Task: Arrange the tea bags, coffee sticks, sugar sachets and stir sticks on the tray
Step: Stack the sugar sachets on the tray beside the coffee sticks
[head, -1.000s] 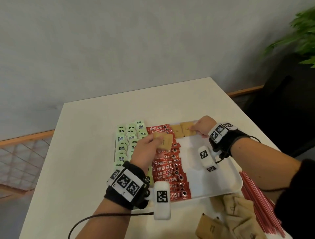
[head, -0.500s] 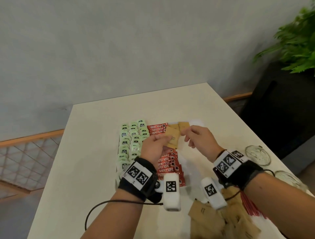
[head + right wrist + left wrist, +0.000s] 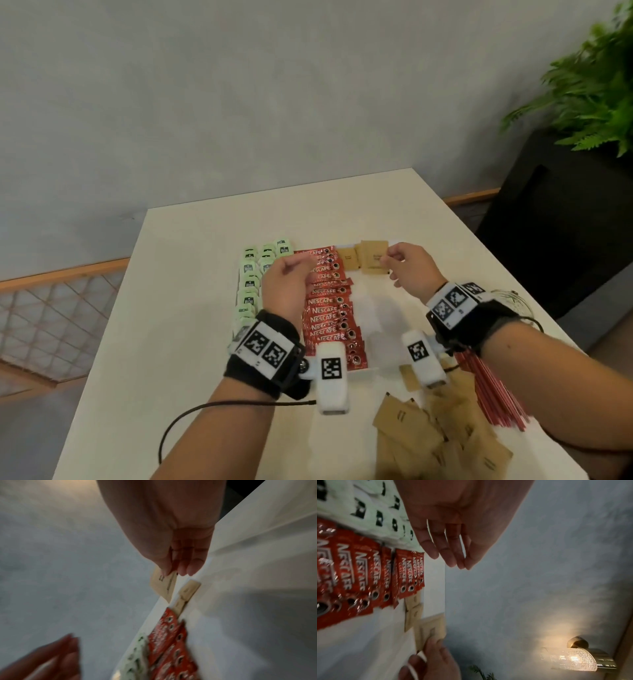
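Sugar sachet (image 3: 374,257) hangs pinched in the right hand (image 3: 411,270) over the tray (image 3: 383,308)'s far edge, just right of two laid sachets (image 3: 348,257); left hand (image 3: 287,284), empty and loosely curled, hovers over the coffee sticks (image 3: 329,305).

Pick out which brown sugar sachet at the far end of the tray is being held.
The rightmost sugar sachet: the right hand pinches its edge, lifted and tilted. The other two sachets lie flat beside the coffee sticks.

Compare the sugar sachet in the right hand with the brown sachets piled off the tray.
The held sugar sachet is pinched by the right hand, above the tray; the piled sachets lie loose on the table. One is single, the others a jumbled heap. Both are brown paper.
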